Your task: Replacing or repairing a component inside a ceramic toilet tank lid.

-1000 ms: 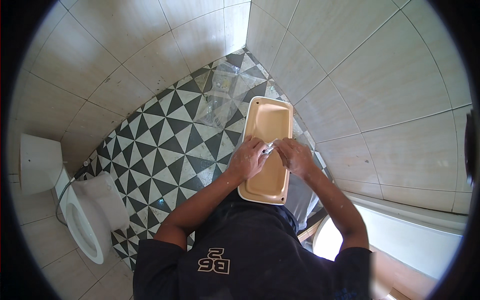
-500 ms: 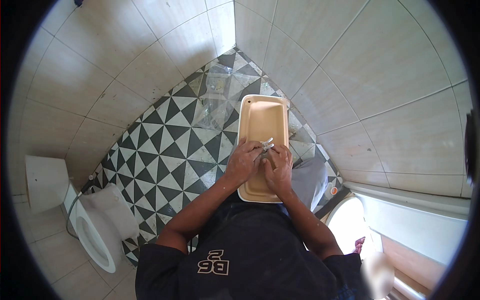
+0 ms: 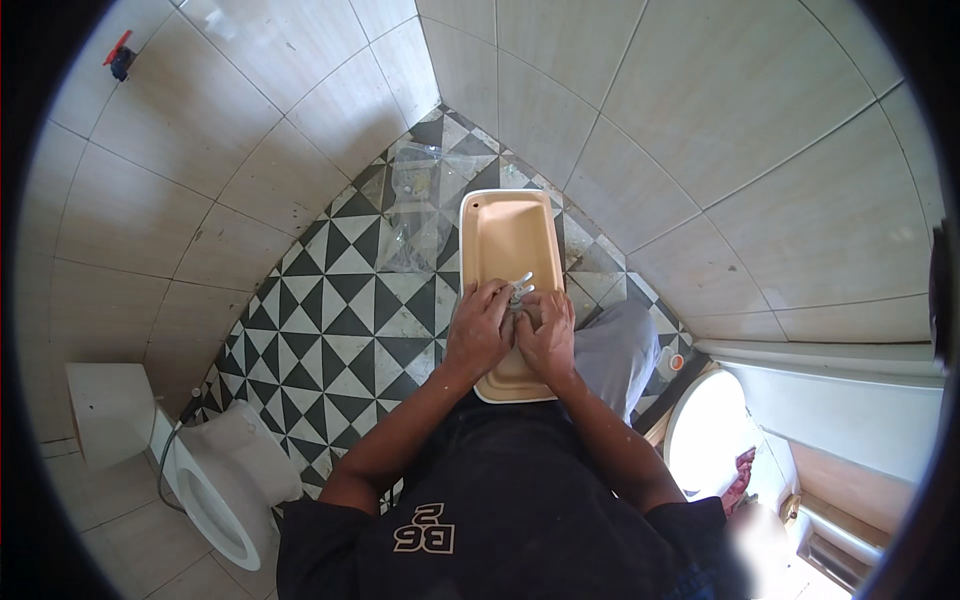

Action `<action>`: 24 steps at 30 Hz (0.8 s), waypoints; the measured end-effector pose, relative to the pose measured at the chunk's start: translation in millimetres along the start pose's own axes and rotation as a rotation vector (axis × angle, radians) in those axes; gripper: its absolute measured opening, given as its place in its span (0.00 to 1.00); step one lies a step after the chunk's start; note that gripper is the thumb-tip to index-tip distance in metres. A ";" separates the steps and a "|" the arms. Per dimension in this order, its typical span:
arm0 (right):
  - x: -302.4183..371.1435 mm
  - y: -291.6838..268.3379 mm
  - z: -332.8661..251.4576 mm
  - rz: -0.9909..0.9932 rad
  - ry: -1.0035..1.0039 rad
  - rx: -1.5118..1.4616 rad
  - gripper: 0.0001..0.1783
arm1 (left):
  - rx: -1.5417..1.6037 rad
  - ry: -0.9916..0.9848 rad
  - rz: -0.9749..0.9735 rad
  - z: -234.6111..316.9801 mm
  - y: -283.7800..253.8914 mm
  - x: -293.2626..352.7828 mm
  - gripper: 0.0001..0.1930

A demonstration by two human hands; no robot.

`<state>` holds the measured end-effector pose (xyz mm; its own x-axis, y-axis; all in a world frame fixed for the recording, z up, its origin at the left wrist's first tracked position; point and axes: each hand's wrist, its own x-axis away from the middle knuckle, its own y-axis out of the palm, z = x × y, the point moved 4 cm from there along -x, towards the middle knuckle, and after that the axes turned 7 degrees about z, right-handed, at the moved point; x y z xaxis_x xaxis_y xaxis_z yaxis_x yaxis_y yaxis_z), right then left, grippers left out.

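A shallow rectangular tray-like piece (image 3: 512,235), tan inside with a white rim and a small hole in its far left corner, lies in front of my body. Above its nearer half, both hands meet around a small whitish-grey fitting with two prongs (image 3: 522,287). The fingers of my left hand (image 3: 477,330) are closed at the fitting's left side. Those of my right hand (image 3: 547,335) are curled against its right side. Much of the fitting is hidden by the fingers; its prongs stick out on the far side.
A clear plastic bag (image 3: 415,205) lies on the patterned floor (image 3: 350,335) beyond the tray. At left is a white toilet (image 3: 215,515) with a hose sprayer (image 3: 178,432). A red-handled valve (image 3: 121,58) is on the left wall. A small white-and-orange container (image 3: 671,367) stands at right.
The view has shifted, bringing the red-handled valve into sight. My fingers have shifted slightly on the fitting, which both hands still hold over the tray.
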<state>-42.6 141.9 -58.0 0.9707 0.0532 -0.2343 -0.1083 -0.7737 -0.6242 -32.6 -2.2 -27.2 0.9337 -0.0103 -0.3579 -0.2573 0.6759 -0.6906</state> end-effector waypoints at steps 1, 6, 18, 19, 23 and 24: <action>-1.4 0.0 -5.1 0.036 0.009 -0.002 0.15 | 0.000 0.000 -0.006 -3.0 1.1 3.0 0.21; 0.3 -1.6 -10.3 0.049 -0.045 0.141 0.17 | -0.044 0.101 -0.111 -0.6 0.3 4.8 0.25; 4.5 0.0 -9.8 0.049 0.086 0.017 0.17 | -0.102 0.073 -0.129 -2.5 2.9 12.5 0.30; 1.9 0.8 -14.9 0.031 -0.002 0.098 0.19 | -0.102 0.071 -0.130 -1.8 1.9 11.7 0.30; -0.1 -1.6 -21.3 -0.038 -0.073 0.168 0.22 | -0.232 0.096 -0.218 6.4 -0.8 8.5 0.33; -0.6 -2.2 -21.2 -0.038 -0.073 0.167 0.22 | -0.264 0.093 -0.244 8.6 -0.5 8.8 0.34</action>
<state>-38.4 130.1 -40.7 0.9572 0.1304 -0.2583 -0.1124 -0.6549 -0.7473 -22.1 3.7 -24.5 0.9520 -0.2230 -0.2097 -0.0963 0.4323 -0.8966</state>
